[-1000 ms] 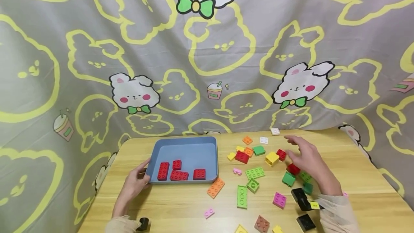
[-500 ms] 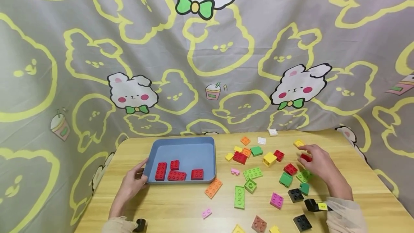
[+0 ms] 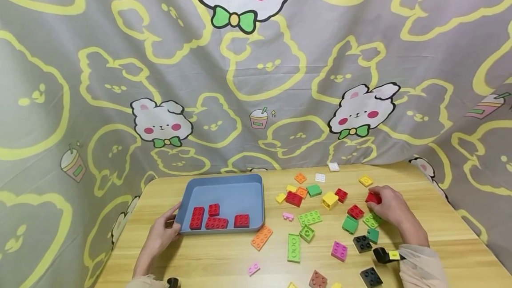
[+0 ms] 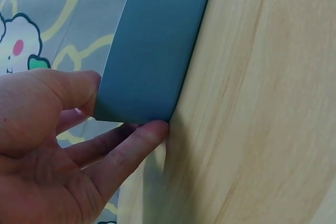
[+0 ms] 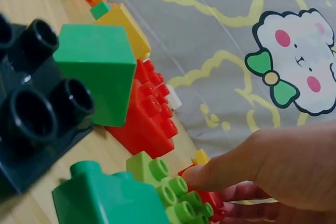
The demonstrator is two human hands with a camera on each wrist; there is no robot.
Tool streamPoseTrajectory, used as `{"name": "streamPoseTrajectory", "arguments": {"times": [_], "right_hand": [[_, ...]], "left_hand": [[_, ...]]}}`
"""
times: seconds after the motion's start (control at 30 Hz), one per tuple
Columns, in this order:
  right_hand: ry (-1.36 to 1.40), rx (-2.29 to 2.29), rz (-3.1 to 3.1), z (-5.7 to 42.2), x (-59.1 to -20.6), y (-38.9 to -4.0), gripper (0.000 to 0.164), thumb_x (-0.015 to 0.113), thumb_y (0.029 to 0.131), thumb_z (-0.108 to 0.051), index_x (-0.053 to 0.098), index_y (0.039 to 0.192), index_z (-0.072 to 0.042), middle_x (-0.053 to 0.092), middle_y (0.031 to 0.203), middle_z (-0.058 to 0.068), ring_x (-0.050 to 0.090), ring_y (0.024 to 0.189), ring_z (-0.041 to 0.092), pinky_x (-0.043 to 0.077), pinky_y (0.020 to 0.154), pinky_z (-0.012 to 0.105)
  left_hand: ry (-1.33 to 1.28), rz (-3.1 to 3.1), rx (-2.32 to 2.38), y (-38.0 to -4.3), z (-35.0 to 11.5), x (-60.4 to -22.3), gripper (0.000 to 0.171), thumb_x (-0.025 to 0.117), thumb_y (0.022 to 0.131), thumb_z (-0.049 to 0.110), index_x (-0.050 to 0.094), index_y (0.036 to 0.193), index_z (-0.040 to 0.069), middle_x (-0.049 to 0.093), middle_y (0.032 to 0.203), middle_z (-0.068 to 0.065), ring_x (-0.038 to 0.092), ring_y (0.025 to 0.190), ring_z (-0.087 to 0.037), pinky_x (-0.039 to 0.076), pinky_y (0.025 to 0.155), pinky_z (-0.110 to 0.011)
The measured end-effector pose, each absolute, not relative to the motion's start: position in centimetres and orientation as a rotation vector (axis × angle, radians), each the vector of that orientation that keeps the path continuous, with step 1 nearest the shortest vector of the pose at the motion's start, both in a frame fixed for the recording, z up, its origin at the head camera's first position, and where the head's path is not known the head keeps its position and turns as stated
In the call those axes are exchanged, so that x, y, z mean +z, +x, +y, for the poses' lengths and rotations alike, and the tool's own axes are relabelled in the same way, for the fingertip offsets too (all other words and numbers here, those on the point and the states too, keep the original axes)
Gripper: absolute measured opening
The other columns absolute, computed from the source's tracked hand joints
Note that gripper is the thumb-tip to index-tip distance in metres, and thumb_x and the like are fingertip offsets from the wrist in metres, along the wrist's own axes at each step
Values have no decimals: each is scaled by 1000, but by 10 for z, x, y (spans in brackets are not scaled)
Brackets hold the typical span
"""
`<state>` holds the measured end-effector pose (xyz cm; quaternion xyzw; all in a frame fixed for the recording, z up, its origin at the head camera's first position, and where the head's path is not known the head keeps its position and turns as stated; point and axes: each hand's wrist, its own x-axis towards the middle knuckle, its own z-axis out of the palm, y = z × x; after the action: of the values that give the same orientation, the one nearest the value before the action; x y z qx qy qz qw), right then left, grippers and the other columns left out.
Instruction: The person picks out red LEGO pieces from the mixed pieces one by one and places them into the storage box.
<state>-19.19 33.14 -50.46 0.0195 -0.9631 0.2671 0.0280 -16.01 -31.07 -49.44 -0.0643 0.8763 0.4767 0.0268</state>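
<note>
My left hand [image 3: 162, 231] holds the blue tray [image 3: 224, 230] by its near left corner. In the left wrist view the thumb lies on the tray's wall [image 4: 152, 51] and the fingertips are at its bottom edge. Inside the tray sit several red bricks [image 3: 216, 222]. My right hand [image 3: 390, 206] pinches a red brick [image 3: 373, 197] on the right side of the table, between thumb and fingers. In the right wrist view my right hand [image 5: 273, 171] hides part of that red brick [image 5: 214, 199]. A light green brick [image 3: 372, 220] lies just in front of it.
Loose bricks spread over the table's right half: a red brick [image 3: 355, 211], a green brick [image 3: 350, 224], black bricks [image 3: 362, 243], a yellow plate [image 3: 366, 180] and others. An orange brick [image 3: 262, 237] touches or nearly touches the tray's near right corner. A patterned curtain [image 3: 280, 79] hangs behind.
My right hand has come down from above the bricks, moved right and taken hold of the red brick, uncovering the yellow plate. My left hand stays on the tray. The head view has shifted slightly.
</note>
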Motion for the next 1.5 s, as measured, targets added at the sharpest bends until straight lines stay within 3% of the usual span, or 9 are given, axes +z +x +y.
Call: {"name": "streamPoseTrajectory", "arguments": {"times": [0.37, 0.6, 0.9, 1.5], "right_hand": [[64, 797, -2937, 330, -508, -194, 36, 76, 84, 1, 64, 115, 16, 60, 105, 35, 60, 94, 47, 54, 78, 59], [46, 799, -2943, 329, -508, -190, 39, 75, 85, 0, 63, 118, 17, 59, 107, 36, 59, 95, 48, 54, 79, 60], [116, 809, -2862, 318, -487, -186, 43, 78, 85, -2, 62, 119, 18, 61, 102, 32, 60, 87, 42, 57, 69, 54], [398, 724, -2814, 264, -447, -192, 40, 80, 84, -5, 67, 117, 12, 65, 105, 22, 64, 90, 35, 59, 78, 52]], "left_hand": [[-202, 2705, 1467, -161, -310, -494, 69, 50, 89, -11, 39, 156, 1, 53, 131, -39, 61, 108, -39, 61, 72, -33], [-206, 2697, 1461, -163, -309, -494, 69, 50, 90, -10, 40, 156, 2, 53, 132, -38, 61, 108, -38, 61, 74, -35], [-216, 2697, 1449, -164, -309, -494, 69, 51, 90, -11, 40, 157, 3, 53, 132, -38, 60, 109, -38, 61, 74, -34], [-215, 2687, 1454, -161, -313, -493, 71, 52, 89, -11, 39, 157, 3, 51, 134, -38, 60, 108, -37, 60, 71, -31]]}}
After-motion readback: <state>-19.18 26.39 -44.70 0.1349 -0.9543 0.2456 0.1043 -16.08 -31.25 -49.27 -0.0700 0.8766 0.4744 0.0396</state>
